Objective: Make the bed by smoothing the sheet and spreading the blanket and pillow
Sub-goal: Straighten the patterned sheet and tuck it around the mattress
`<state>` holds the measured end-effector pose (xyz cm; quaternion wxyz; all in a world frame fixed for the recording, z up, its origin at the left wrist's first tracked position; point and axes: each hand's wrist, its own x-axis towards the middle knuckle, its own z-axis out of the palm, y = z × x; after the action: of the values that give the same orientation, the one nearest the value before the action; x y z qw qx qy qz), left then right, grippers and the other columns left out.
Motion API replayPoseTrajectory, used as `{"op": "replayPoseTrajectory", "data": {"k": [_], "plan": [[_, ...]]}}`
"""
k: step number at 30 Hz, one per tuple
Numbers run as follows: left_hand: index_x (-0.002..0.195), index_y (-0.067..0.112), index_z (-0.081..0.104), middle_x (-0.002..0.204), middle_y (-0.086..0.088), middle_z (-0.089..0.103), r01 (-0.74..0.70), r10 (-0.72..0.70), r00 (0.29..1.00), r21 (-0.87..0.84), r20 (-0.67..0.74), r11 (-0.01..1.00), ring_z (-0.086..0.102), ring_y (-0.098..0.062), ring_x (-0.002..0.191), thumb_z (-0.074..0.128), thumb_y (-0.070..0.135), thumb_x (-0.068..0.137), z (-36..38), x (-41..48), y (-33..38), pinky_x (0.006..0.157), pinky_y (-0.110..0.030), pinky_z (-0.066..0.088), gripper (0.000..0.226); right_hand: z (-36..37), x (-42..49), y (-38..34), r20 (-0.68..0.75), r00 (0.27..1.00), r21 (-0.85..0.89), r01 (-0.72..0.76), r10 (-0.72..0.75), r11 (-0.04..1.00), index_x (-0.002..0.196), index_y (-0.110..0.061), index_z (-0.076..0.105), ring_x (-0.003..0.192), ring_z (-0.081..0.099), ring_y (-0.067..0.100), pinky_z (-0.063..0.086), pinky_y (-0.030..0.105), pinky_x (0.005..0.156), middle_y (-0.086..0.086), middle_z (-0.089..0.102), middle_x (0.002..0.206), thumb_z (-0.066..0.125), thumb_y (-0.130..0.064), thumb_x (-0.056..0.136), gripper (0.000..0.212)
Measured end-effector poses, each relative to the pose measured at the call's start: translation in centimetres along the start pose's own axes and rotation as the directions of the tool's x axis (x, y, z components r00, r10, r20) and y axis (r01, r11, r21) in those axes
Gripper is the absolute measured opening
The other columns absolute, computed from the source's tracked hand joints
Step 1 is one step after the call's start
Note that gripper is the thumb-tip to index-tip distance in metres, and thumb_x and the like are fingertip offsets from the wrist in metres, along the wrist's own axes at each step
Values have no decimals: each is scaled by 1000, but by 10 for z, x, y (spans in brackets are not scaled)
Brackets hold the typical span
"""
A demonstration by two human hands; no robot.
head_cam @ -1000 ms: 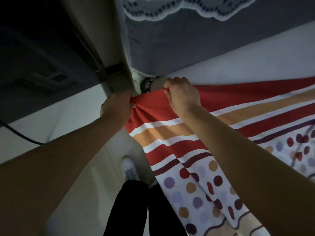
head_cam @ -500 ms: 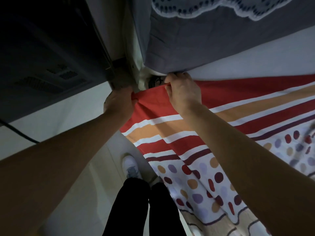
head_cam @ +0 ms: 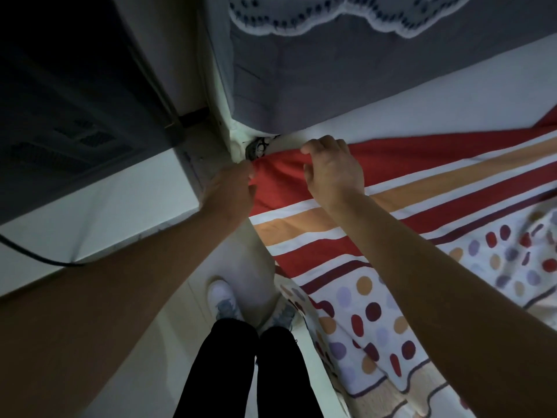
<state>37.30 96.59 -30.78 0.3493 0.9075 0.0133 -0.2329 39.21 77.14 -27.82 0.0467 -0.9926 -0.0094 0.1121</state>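
Spreading step under way: left hand (head_cam: 232, 188) and right hand (head_cam: 334, 173) keep fingers (head_cam: 319, 146) clamped on the red top edge of the striped blanket (head_cam: 331, 236) at the corner of the bed (head_cam: 437, 95); next, likely, drawing it taut and flat beyond the fingers.

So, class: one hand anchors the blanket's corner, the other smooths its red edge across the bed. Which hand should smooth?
Probably the right hand: it sits over the red edge on the bed side, with blanket stretching away past it. The left hand grips the corner itself.
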Motion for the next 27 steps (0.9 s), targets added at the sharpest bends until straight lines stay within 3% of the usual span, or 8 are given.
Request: {"op": "replayPoseTrajectory", "data": {"k": [4,9,17,25,27], "plan": [[101,30,56,98,-7,65,-57,57,998,-32,11,998,63,-32,94,57,23,87,12,-5,26,86,-48,54,16,-13,-12,24,11,999,24,-42,42,999,127,-20,61,114,54,23,54,37,77,3,59,120,61,-17,96,31],[105,18,66,99,-6,70,-185,183,983,112,26,976,65,-29,98,62,19,91,20,6,78,89,-44,53,15,-31,-18,64,7,994,55,-112,112,992,127,-22,60,113,54,20,48,31,69,0,58,118,64,-18,95,32],[100,15,68,98,-8,72,-148,147,989,61,29,987,67,-29,93,55,20,95,58,31,147,83,-43,55,14,-38,-4,134,1,989,75,-150,150,986,120,-20,62,106,56,22,47,32,67,3,60,112,55,-25,101,21],[124,10,61,120,-14,63,-92,99,995,185,-30,978,60,-32,114,56,20,96,73,69,168,96,-46,49,30,-33,35,173,17,996,69,-88,87,994,109,-16,63,83,60,21,49,31,61,4,59,98,52,-20,101,14],[127,11,59,126,-14,59,-56,65,997,225,-34,973,59,-31,116,58,22,97,77,79,169,96,-45,50,32,-25,46,177,33,996,82,-84,81,993,114,-16,63,80,63,23,54,33,62,5,59,103,55,-16,99,17]]}}
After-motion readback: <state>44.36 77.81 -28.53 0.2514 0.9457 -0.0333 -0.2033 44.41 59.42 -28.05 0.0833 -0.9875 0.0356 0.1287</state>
